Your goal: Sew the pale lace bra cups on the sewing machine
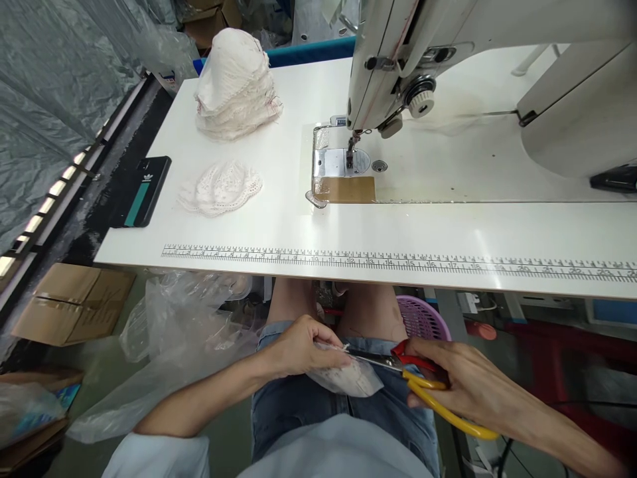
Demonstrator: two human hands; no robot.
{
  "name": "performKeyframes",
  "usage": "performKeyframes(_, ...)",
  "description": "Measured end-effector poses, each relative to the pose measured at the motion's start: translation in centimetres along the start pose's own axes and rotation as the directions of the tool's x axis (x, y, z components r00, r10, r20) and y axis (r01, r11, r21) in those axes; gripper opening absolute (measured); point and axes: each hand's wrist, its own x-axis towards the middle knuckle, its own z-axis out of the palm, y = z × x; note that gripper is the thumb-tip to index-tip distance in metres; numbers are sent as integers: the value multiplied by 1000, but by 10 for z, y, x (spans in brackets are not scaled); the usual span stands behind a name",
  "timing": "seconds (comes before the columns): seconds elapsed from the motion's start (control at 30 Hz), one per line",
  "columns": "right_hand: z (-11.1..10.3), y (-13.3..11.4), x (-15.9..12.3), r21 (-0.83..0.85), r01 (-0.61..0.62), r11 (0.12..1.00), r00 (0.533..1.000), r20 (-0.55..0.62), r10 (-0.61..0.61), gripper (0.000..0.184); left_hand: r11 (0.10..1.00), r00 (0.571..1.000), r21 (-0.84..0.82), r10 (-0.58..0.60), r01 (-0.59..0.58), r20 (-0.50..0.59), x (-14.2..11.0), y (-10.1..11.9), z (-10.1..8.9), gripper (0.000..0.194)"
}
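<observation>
Over my lap, my left hand pinches a small white fabric piece between thumb and fingers. My right hand is wrapped round scissors with one red and one yellow handle. Their metal blades point left and reach the upper edge of the fabric, close to my left fingertips; whether the tips are parted is hard to make out. On the table beyond, a single white lace piece lies flat, and behind it rises a stack of white cup-shaped fabric pieces.
A sewing machine stands on the white table, which has a printed ruler along its front edge. A dark phone lies at the left. Below are a purple basket, plastic bags and a cardboard box.
</observation>
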Motion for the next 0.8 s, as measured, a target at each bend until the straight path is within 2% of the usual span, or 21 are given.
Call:
performKeyframes(0.23, 2, -2, 2, -6, 24, 1000, 1000, -5, -24, 33, 1000, 1000, 17, -22, 22, -1, 0, 3, 2, 37)
performKeyframes(0.4, 8, 4, 3, -8, 88, 996, 996, -29, -88, 32, 1000, 1000, 12, -19, 19, 7, 1, 3, 2, 39)
performKeyframes(0.63, 3, 0, 0, -38, 16, 999, 1000, 0, -16, 33, 999, 1000, 37, -20, 20, 7, 2, 3, 2, 39)
performKeyframes(0.8, 5, -2, 3, -62, 49, 997, 998, -41, -52, 36, 999, 1000, 35, -9, 8, 21, 4, 1, 2, 39)
